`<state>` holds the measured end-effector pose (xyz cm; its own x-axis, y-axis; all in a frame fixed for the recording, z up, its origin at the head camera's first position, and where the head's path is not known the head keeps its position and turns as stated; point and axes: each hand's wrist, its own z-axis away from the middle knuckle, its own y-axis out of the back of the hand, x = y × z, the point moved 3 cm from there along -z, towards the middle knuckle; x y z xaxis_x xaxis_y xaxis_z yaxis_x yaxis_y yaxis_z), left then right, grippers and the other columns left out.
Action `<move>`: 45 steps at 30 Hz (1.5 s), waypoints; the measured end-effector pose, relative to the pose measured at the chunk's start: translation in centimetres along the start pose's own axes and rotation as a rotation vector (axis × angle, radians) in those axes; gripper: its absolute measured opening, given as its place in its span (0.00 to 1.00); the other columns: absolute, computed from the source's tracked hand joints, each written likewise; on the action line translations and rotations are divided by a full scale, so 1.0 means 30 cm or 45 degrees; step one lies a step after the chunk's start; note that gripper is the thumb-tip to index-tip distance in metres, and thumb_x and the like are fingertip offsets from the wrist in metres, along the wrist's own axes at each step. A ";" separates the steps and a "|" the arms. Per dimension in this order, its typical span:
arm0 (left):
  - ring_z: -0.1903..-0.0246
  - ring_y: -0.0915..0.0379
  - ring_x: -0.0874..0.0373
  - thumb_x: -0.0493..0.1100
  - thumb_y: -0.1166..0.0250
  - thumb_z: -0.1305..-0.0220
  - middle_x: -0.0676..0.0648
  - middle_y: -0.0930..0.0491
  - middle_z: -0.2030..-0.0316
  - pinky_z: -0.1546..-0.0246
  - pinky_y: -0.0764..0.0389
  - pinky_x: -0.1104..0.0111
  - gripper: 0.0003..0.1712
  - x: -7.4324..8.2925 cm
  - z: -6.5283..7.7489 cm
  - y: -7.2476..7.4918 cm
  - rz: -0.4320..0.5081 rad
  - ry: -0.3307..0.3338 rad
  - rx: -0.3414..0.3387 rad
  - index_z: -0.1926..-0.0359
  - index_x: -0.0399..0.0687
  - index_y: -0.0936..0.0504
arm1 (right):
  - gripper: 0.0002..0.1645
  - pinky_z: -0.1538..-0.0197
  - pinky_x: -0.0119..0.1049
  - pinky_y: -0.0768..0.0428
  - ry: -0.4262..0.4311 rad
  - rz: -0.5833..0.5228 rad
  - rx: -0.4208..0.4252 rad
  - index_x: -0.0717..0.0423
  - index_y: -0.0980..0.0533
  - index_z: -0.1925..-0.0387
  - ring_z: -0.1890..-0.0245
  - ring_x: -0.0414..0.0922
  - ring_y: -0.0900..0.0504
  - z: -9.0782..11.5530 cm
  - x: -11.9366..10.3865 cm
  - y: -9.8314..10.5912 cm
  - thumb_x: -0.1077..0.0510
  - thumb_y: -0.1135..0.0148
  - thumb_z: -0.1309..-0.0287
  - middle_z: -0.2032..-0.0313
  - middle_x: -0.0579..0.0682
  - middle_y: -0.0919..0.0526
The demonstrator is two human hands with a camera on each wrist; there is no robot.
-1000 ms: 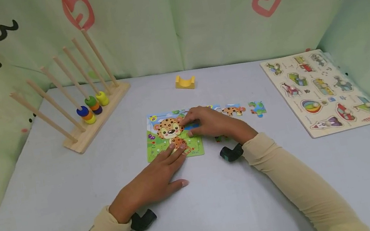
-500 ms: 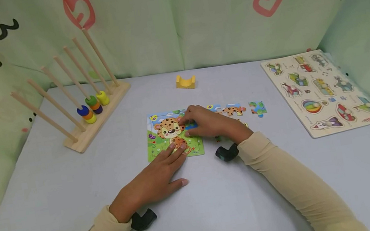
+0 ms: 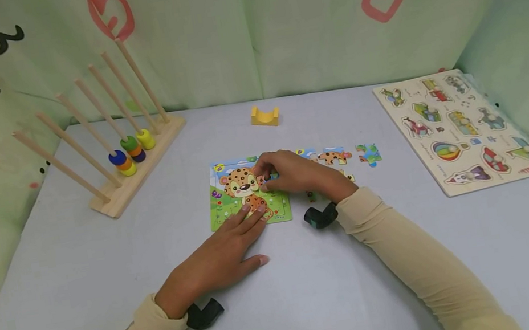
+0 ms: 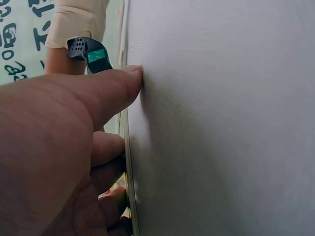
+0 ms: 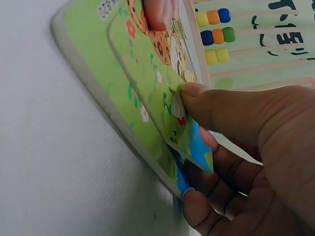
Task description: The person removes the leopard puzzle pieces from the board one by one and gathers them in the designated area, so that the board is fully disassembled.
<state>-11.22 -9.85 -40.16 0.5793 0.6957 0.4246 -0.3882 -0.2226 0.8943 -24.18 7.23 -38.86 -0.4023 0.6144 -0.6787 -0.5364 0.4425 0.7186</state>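
Observation:
A leopard jigsaw puzzle (image 3: 226, 205) in a flat green-bordered board lies on the table in front of me. My left hand (image 3: 219, 256) rests palm down, its straight fingers on the puzzle's lower edge and its thumb (image 4: 110, 91) out on the tabletop. Over the puzzle's right side, my right hand (image 3: 291, 172) pinches a puzzle piece (image 5: 176, 105) between thumb and fingers. In the right wrist view the piece's edge stands tilted up from the pieces around it, beside a bare blue patch of the board. The fingers partly hide the piece.
Loose puzzle pieces lie right of the board, among them a spotted one (image 3: 333, 157) and a blue-green one (image 3: 369, 155). A wooden peg stand (image 3: 158, 150) with coloured beads is at the left. A yellow block (image 3: 264, 117) stands behind; a wooden picture board (image 3: 467, 133) lies right.
My right hand has shifted slightly left over the puzzle, and a spotted bit now shows by its fingertips. My left hand has stayed in place.

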 end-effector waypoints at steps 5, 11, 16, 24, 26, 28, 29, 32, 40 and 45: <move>0.26 0.66 0.48 0.56 0.40 0.31 0.48 0.53 0.25 0.30 0.50 0.55 0.40 -0.001 0.001 0.001 -0.008 -0.009 0.013 0.27 0.40 0.40 | 0.14 0.54 0.38 0.25 -0.020 -0.068 0.010 0.56 0.22 0.50 0.60 0.43 0.23 0.004 0.010 0.001 0.60 0.36 0.37 0.62 0.48 0.19; 0.26 0.67 0.48 0.56 0.40 0.31 0.48 0.53 0.25 0.30 0.51 0.54 0.40 0.001 0.001 0.001 0.000 -0.004 0.009 0.27 0.41 0.41 | 0.13 0.54 0.38 0.25 -0.028 -0.128 0.017 0.55 0.20 0.50 0.60 0.40 0.20 0.010 0.016 0.002 0.60 0.39 0.35 0.63 0.45 0.16; 0.26 0.68 0.48 0.56 0.40 0.31 0.48 0.54 0.25 0.30 0.51 0.54 0.40 0.002 0.001 0.002 0.005 0.004 0.001 0.27 0.41 0.41 | 0.13 0.54 0.38 0.24 -0.035 -0.197 0.025 0.54 0.19 0.49 0.59 0.39 0.19 0.014 0.020 0.004 0.61 0.39 0.35 0.60 0.44 0.16; 0.26 0.68 0.49 0.57 0.41 0.31 0.49 0.53 0.25 0.30 0.51 0.54 0.40 0.001 0.000 0.002 -0.011 0.022 -0.004 0.27 0.42 0.41 | 0.14 0.54 0.39 0.24 0.007 -0.230 0.107 0.55 0.19 0.49 0.60 0.41 0.18 0.022 0.016 0.024 0.62 0.38 0.35 0.63 0.47 0.16; 0.26 0.68 0.48 0.57 0.41 0.31 0.48 0.53 0.25 0.30 0.51 0.54 0.40 0.001 0.000 0.002 -0.010 0.018 -0.003 0.27 0.41 0.41 | 0.14 0.53 0.39 0.24 0.005 -0.247 0.114 0.56 0.19 0.49 0.58 0.41 0.18 0.027 0.019 0.028 0.63 0.38 0.36 0.60 0.46 0.16; 0.26 0.67 0.48 0.56 0.40 0.31 0.48 0.53 0.25 0.30 0.51 0.54 0.40 0.002 0.000 0.002 -0.009 0.012 0.001 0.27 0.41 0.41 | 0.14 0.53 0.40 0.24 0.003 -0.257 0.119 0.56 0.19 0.49 0.58 0.42 0.18 0.034 0.024 0.032 0.62 0.38 0.36 0.60 0.47 0.16; 0.26 0.67 0.48 0.56 0.40 0.31 0.48 0.53 0.25 0.30 0.51 0.54 0.40 0.002 0.000 0.002 -0.008 0.010 0.003 0.27 0.41 0.41 | 0.14 0.53 0.40 0.24 0.000 -0.252 0.124 0.56 0.19 0.49 0.58 0.42 0.18 0.038 0.027 0.033 0.62 0.38 0.36 0.61 0.47 0.16; 0.26 0.67 0.48 0.56 0.40 0.31 0.48 0.53 0.25 0.30 0.51 0.54 0.40 0.002 0.001 0.002 -0.002 0.002 0.005 0.27 0.41 0.41 | 0.14 0.54 0.41 0.25 0.000 -0.232 0.137 0.57 0.19 0.50 0.61 0.43 0.19 0.053 0.037 0.042 0.60 0.37 0.35 0.65 0.48 0.17; 0.26 0.68 0.49 0.57 0.40 0.31 0.49 0.53 0.25 0.30 0.52 0.54 0.40 0.000 0.001 0.000 -0.002 0.012 0.005 0.26 0.43 0.41 | 0.14 0.59 0.41 0.24 -0.020 -0.236 0.170 0.58 0.20 0.49 0.64 0.44 0.18 0.105 0.078 0.075 0.60 0.38 0.35 0.64 0.49 0.16; 0.26 0.68 0.49 0.57 0.40 0.31 0.50 0.53 0.25 0.30 0.51 0.54 0.41 0.000 0.002 -0.001 -0.005 0.020 0.001 0.26 0.44 0.42 | 0.14 0.63 0.40 0.23 -0.046 -0.254 0.181 0.59 0.20 0.49 0.67 0.45 0.19 0.139 0.107 0.093 0.60 0.38 0.35 0.64 0.51 0.16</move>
<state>-11.17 -9.87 -40.17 0.5696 0.7074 0.4186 -0.3853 -0.2200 0.8962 -23.86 13.16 -38.41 -0.2706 0.5276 -0.8052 -0.4920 0.6432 0.5867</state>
